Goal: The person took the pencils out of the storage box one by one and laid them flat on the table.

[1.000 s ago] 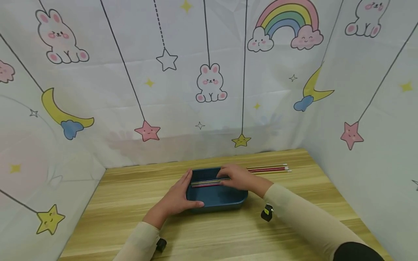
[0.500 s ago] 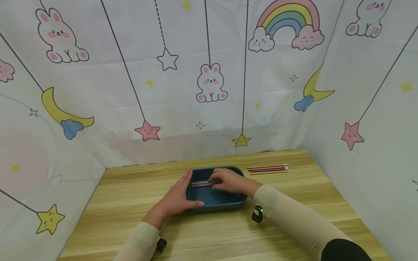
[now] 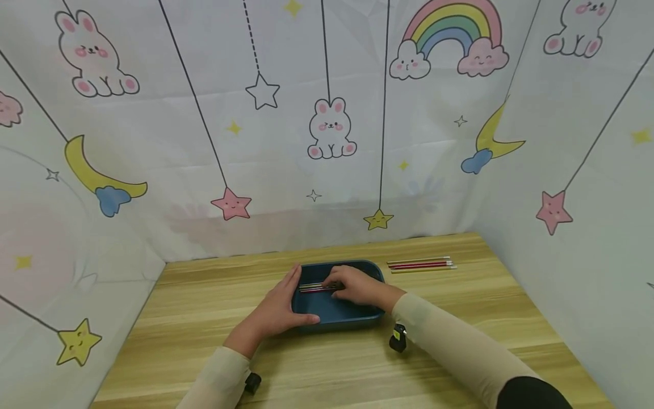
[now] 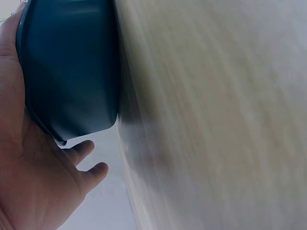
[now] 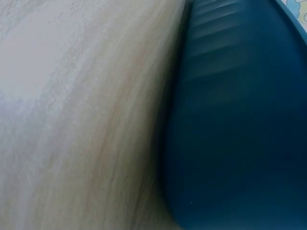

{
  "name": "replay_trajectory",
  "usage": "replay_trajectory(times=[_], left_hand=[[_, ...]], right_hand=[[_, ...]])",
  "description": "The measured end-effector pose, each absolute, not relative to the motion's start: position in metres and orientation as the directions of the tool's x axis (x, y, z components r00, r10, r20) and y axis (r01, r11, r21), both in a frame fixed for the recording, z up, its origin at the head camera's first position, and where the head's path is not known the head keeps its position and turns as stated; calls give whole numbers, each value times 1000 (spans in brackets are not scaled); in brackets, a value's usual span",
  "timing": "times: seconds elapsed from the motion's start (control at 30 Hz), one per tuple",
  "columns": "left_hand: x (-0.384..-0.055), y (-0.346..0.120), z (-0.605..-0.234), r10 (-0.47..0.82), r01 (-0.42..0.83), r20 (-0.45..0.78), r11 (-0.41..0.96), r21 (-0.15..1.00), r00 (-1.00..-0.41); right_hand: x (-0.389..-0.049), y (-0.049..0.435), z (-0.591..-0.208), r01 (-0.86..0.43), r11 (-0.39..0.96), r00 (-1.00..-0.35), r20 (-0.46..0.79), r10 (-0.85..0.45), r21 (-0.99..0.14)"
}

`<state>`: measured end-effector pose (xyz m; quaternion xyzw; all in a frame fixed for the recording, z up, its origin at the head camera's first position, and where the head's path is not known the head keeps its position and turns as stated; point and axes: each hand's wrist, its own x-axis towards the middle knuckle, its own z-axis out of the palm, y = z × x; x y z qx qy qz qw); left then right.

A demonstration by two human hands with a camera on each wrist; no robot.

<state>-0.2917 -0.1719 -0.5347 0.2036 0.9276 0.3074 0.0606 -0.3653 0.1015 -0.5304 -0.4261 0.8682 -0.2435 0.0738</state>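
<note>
Smooth plastic with a soft sheen is seen in the dark blue tray (image 3: 334,309); a glossy finish is displayed by the pencils (image 3: 419,264), striped wood grain by the desk (image 3: 204,318), creased cloth by the printed backdrop (image 3: 286,136).

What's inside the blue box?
A few thin pencils lie in the blue box, with the right hand over them. The hand hides part of them and some of the box; I can't see what's under it.

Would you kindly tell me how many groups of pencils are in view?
2: one group inside the blue tray, partly hidden by the right hand, and another group on the table, to the tray's right.
</note>
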Motion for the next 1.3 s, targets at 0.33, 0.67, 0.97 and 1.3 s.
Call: replay_trajectory(times=[0.33,0.67,0.97,1.3], left_hand=[[-291,-171,-534,415,336,6,729,597,-910],[-291,-171,-532,424,345,10,723,599,-905],[-290,-171,-531,420,343,11,726,595,-908],[-289,-170,-530,417,338,7,726,599,-909]], right_hand=[[-365,102,-533,-704,507,-617,75,-783,-497],[-367,103,-537,-743,472,-559,52,-827,-475],[-366,99,-535,-773,444,-521,54,-852,-453],[-366,97,-537,-780,466,-544,85,-835,-417]])
